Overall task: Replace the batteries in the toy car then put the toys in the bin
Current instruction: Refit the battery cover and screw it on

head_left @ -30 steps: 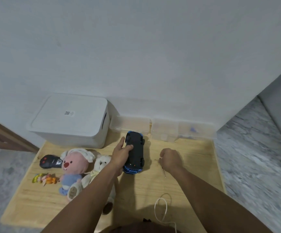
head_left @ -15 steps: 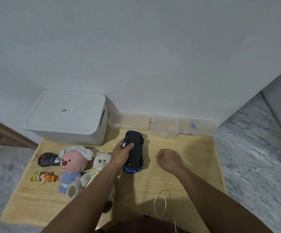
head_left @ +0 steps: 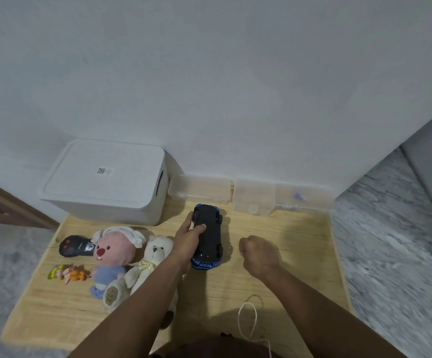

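bench [head_left: 274,267]: light wood, vs white wall [head_left: 235,86]
toy car [head_left: 208,239]: upside down, long axis wall-to-person
left grip [head_left: 187,240]: grasping car
right grip [head_left: 260,254]: clenched, contents can't tell

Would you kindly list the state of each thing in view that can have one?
toy car: upside down on the table, wheels up
left hand: gripping the toy car's side
right hand: curled in a fist; contents cannot be told
white bin: lid on
clear boxes: against the wall; open or shut unclear
plush toys: lying on the table
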{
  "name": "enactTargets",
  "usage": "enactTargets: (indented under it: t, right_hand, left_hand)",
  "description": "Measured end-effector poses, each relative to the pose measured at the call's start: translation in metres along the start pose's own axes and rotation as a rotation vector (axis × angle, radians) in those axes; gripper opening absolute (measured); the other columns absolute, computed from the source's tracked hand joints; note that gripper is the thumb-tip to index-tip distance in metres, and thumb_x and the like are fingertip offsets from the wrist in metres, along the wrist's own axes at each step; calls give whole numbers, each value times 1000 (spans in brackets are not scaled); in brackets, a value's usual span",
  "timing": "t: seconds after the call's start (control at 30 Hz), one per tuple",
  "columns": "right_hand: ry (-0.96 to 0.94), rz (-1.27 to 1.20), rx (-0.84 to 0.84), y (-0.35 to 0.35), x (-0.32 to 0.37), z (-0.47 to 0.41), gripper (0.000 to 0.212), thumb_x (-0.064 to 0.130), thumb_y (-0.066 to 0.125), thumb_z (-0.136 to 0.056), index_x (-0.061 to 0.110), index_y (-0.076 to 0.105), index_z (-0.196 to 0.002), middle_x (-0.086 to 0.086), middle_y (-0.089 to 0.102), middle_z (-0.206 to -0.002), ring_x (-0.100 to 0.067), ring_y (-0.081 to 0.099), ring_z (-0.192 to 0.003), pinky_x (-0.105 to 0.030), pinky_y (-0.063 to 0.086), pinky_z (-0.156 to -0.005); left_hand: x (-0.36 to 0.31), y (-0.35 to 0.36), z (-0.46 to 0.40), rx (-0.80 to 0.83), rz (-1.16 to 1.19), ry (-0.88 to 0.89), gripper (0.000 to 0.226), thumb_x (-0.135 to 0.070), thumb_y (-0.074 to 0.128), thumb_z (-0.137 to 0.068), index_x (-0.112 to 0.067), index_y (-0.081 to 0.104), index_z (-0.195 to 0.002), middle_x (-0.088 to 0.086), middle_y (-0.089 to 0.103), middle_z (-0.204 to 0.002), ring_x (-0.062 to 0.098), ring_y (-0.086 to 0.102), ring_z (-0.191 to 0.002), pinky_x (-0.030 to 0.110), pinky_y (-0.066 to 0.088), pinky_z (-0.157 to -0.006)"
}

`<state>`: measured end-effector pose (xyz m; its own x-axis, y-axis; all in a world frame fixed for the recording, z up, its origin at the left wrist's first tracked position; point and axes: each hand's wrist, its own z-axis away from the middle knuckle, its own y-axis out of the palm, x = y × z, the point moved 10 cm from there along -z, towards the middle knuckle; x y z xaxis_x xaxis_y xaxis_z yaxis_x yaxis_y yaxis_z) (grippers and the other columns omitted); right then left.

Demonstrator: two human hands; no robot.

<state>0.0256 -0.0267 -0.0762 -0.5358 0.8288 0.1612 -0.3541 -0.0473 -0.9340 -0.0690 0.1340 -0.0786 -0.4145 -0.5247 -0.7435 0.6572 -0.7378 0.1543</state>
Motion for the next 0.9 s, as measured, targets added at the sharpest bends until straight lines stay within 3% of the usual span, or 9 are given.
enactTargets:
  t: [0.17, 0.33, 0.63, 0.8, 0.9]
  right_hand:
    - [216, -439, -111, -23, -14, -6, 17, 7, 57, -86, 22, 63, -85, 4, 64, -93, -18, 60, -87, -26, 45, -70]
    - [63, -711, -270, -72, 14, -18, 8, 12, 62, -87, 19, 62, -84, 3, 64, -85, -13, 56, -81, -23, 42, -71]
    - [-65, -563, -263, -85, 42, -18, 8, 16, 58, -88, 22, 64, -87, 6, 64, -91, -13, 59, -85, -29, 49, -76]
    - [-53, -530, -281, -95, 40, -16, 6, 19, 61, -88, 22, 65, -87, 3, 63, -90, -14, 58, -83, -28, 48, -72]
    - [-33, -564, -274, -99, 38, -16, 6, 18, 63, -87, 22, 68, -86, 6, 63, -84, -11, 57, -79, -24, 46, -69]
  left_hand:
    - [-8, 4, 7, 24, 10, 42, 60, -10, 54, -95, -39, 37, -145, -3, 64, -115, 26, 67, -95, 39, 58, -73]
    - [-17, 14, 12, 50, -76, 129, 62, -10, 55, -95, -43, 38, -145, -3, 69, -108, 28, 67, -98, 47, 55, -90]
    - [-31, 25, 26, 47, -129, 202, 63, -7, 50, -92, -45, 41, -142, 13, 68, -110, 26, 65, -94, 43, 54, -91]
    - [-35, 30, 32, 84, -145, 236, 63, -6, 49, -94, -45, 39, -143, 8, 68, -107, 24, 64, -94, 39, 55, -91]
    - [-40, 33, 36, 93, -141, 256, 63, -5, 48, -95, -45, 38, -143, 4, 67, -98, 18, 62, -87, 31, 55, -83]
